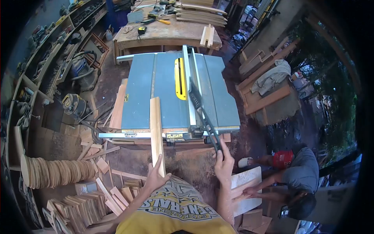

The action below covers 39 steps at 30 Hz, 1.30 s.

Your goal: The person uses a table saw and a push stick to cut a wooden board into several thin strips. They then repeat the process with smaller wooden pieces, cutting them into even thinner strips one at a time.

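Observation:
A narrow wooden board [156,126] is gripped at its near end by my left hand [157,174]; its far end rests over the front of the blue-grey table saw [140,89]. My right hand [224,160] is closed around the handle of a long black push stick [204,117]. The stick's far end lies by the metal rip fence [189,85], to the right of the yellow blade insert [180,78]. No blade can be made out above the slot.
Behind the saw stands a wooden workbench [163,34] with a tape measure [142,30] and boards. Wood discs [58,171] and offcuts [82,210] lie at lower left. Another person [302,175] crouches at lower right over a pale board [246,187]. Shop vacuums [74,104] stand left.

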Tool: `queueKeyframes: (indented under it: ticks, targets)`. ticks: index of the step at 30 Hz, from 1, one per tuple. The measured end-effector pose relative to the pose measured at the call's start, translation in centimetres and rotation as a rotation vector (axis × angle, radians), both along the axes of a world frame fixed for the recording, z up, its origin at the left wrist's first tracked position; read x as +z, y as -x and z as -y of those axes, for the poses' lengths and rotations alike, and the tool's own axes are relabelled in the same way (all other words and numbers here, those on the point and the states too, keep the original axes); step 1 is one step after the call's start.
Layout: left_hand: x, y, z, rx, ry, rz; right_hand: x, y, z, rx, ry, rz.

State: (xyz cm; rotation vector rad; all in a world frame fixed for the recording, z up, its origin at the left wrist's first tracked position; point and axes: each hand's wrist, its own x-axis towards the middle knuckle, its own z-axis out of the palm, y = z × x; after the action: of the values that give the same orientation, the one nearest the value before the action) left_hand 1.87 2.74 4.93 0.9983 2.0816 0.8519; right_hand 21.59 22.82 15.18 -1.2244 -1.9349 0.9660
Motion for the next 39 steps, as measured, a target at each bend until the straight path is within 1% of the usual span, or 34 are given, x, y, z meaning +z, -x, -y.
queueKeyframes:
  ticks: [1, 3, 4, 5, 6, 7, 8, 10, 11, 12, 14, 15, 18, 19, 22, 23, 26, 29, 32, 35, 39]
  targets:
    - [-0.1, -0.4, 0.0, -0.021, 0.009, -0.024, -0.7, -0.4, 1.2, 0.024, -0.041, -0.007]
    - [-0.7, -1.0, -0.2, -0.061, 0.025, -0.075, -1.3, -0.6, 3.6, 0.065, -0.029, -0.007]
    - [-0.8, -1.5, -0.4, -0.119, 0.06, -0.077, -2.1, -0.7, 4.5, 0.089, -0.038, 0.009]
    - [-0.9, -2.2, -0.6, -0.179, 0.095, -0.078, -2.8, -0.6, 5.0, 0.15, -0.255, 0.047]
    - [-0.8, -2.9, -1.1, -0.24, 0.131, -0.078, -2.9, -0.6, 5.8, 0.164, -0.224, 0.115]
    - [1.0, -3.5, -1.8, -0.265, 0.184, -0.033, -2.7, -0.5, 6.7, 0.176, -0.193, 0.182]
    - [0.8, -3.9, -2.2, -0.27, 0.163, -0.038, -2.5, -0.3, 7.5, 0.187, -0.163, 0.249]
    - [-1.5, -4.3, -3.2, -0.285, 0.119, -0.044, -2.2, 0.4, 8.9, 0.182, -0.123, 0.398]
    - [-4.9, -4.7, -3.0, -0.221, -0.056, -0.028, -2.1, 0.7, 9.5, 0.179, -0.102, 0.474]
    - [-5.5, -4.8, -3.0, -0.194, -0.126, -0.025, -2.1, 1.0, 9.9, 0.176, -0.082, 0.551]
    - [-6.3, -4.9, -2.6, -0.135, -0.263, -0.021, -2.5, 1.1, 10.6, 0.195, -0.104, 0.561]
    - [-5.9, -4.7, -2.5, -0.123, -0.264, 0.033, -2.3, 1.3, 10.9, 0.192, -0.102, 0.547]
    - [-7.3, -3.9, -2.4, -0.209, -0.321, 0.155, -1.4, 1.8, 10.8, 0.178, -0.064, 0.55]
    - [-8.1, -4.3, -2.7, -0.193, -0.412, 0.166, -1.2, 1.6, 10.7, 0.173, -0.049, 0.55]
    - [-9.1, -5.0, -3.7, -0.112, -0.429, 0.491, -2.1, 1.2, 10.4, 0.165, -0.047, 0.562]
    - [-10.0, -5.1, -4.1, -0.116, -0.484, 0.411, -2.5, 1.1, 10.3, 0.163, -0.053, 0.566]
    - [-9.6, -4.5, -4.8, -0.146, -0.355, 0.337, -2.5, 1.2, 10.6, 0.152, -0.04, 0.576]
    - [-7.7, -4.1, -5.2, -0.146, -0.343, 0.224, -1.6, 1.2, 10.7, 0.147, -0.006, 0.553]
    - [-8.6, -3.9, -5.3, -0.141, -0.409, 0.187, -1.4, 0.5, 10.9, 0.16, -0.018, 0.472]
    - [-7.7, -3.5, -5.5, -0.153, -0.351, 0.178, -1.2, -0.4, 11.1, 0.153, -0.027, 0.467]
    - [-7.3, -3.1, -6.3, -0.156, -0.355, 0.131, -0.3, -0.6, 11.3, 0.139, -0.041, 0.479]
